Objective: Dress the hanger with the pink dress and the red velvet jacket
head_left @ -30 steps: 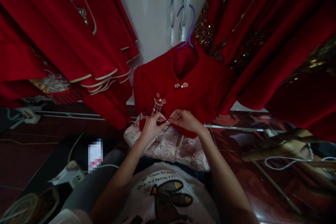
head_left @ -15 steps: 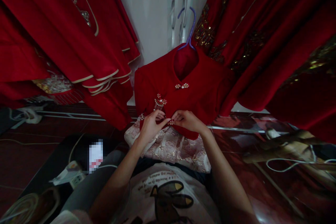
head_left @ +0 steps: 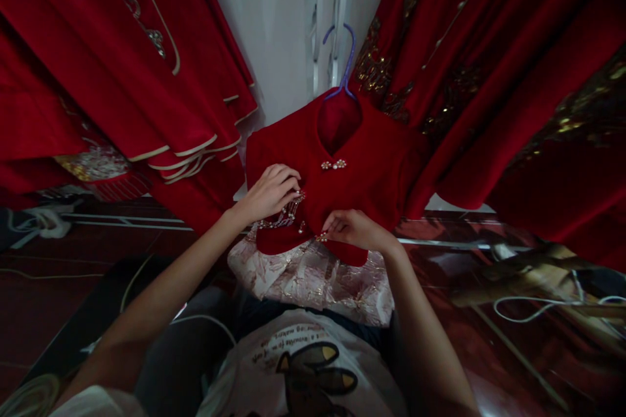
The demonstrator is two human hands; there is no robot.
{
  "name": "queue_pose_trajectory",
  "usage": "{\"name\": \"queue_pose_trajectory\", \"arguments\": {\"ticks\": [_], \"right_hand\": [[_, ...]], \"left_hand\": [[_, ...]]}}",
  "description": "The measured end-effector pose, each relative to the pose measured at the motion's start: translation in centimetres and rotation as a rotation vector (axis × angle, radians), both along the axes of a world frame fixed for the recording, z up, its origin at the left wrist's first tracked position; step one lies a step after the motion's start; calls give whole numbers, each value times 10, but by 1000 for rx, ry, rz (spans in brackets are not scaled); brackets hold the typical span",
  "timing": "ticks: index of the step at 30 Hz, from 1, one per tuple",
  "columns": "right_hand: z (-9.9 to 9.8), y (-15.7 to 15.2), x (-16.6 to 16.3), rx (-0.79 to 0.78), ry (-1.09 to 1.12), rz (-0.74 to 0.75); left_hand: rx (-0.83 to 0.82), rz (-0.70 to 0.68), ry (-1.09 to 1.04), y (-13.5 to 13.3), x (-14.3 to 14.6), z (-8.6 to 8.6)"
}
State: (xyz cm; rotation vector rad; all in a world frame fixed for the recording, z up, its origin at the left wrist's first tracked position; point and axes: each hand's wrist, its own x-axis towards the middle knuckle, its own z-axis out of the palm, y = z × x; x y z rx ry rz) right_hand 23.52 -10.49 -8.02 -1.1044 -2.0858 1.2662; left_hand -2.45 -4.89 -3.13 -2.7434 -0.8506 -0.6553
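Observation:
A red jacket (head_left: 372, 189) hangs from a purple hanger (head_left: 349, 65), its lower edge over a pale pink brocade cloth (head_left: 293, 277) on my lap. My left hand (head_left: 274, 192) is closed, fingertips on a beaded, tasselled brooch (head_left: 292, 208) at the jacket's left front and partly covering it. At the front opening near the hem, my right hand (head_left: 355, 228) pinches a small beaded clasp (head_left: 321, 237). A similar pearl clasp (head_left: 333, 165) sits below the collar. The two front flaps are apart at the hem.
Red garments with pale piping (head_left: 195, 143) hang at the left, and red garments with gold sequins (head_left: 450, 104) at the right. A pale panel with metal rails (head_left: 315, 32) stands behind. Wooden pieces with a white cord (head_left: 533, 303) lie at the lower right.
My left hand has left the hem by the right hand and moved up and left to the tasselled brooch. My right hand stays at the clasp. The view has shifted slightly.

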Motion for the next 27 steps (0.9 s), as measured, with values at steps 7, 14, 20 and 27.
{"name": "queue_pose_trajectory", "arguments": {"ticks": [7, 14, 20, 27], "right_hand": [[0, -1, 1, 27, 10, -15], [8, -6, 12, -53, 19, 54], [26, -14, 26, -144, 28, -8], [35, -19, 43, -91, 39, -100]], "left_hand": [[-9, -70, 17, 11, -5, -8], [184, -48, -154, 18, 40, 7], [260, 112, -147, 16, 90, 29], [179, 6, -116, 30, 87, 42]]}}
